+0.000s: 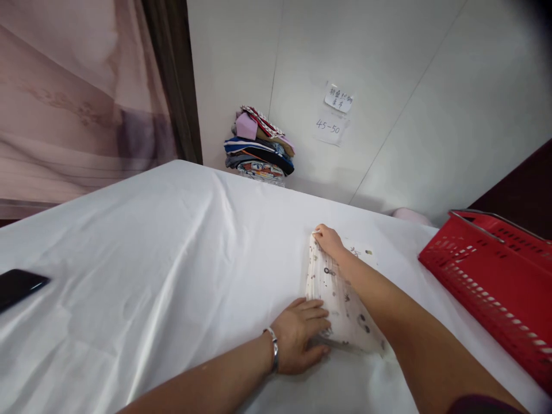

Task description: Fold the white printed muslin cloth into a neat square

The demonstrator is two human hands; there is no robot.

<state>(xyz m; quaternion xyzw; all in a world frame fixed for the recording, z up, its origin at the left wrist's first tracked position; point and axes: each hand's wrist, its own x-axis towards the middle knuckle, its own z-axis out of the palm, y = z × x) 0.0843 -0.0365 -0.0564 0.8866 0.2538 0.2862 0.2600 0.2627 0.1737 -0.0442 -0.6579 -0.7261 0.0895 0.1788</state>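
A small white printed cloth lies partly folded on the white-covered table. My left hand, with a silver bracelet at the wrist, presses flat on the cloth's near edge, fingers stretched out. My right hand reaches across to the cloth's far corner and pinches it with closed fingers. My right forearm lies over part of the cloth and hides it.
A red plastic basket stands at the table's right edge. A dark phone lies at the far left. A stack of folded colourful clothes sits by the wall at the back. Paper notes are stuck on the wall.
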